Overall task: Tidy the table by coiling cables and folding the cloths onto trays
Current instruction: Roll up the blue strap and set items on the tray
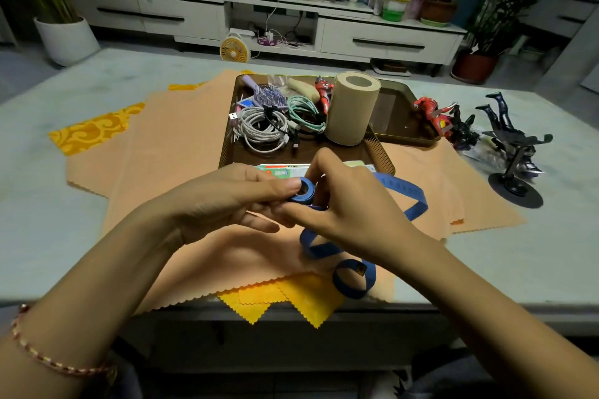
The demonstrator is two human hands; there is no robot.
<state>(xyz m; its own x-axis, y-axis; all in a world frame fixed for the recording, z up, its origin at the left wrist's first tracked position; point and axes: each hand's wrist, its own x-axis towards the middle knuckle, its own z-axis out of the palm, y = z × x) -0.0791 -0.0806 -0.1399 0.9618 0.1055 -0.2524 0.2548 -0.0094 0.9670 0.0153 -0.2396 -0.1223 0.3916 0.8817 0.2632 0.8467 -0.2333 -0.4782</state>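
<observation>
A blue measuring tape [405, 194] is partly wound into a small roll [303, 192], which my left hand [223, 201] pinches between thumb and fingers. My right hand [350, 204] grips the tape right beside the roll. The loose tail loops over the orange cloth [181, 146] down to the table's near edge. Behind my hands a dark tray [385, 162] holds a coiled white cable [262, 128], a coiled green cable [301, 107], a hairbrush [269, 95] and a brown paper roll [351, 107]. Yellow cloths [90, 133] stick out from under the orange ones.
A second tray [402, 116] sits behind the first, on the right. Red and dark action figures [444, 118] and a black stand [515, 175] lie at the table's right. A white TV cabinet and potted plants fill the background.
</observation>
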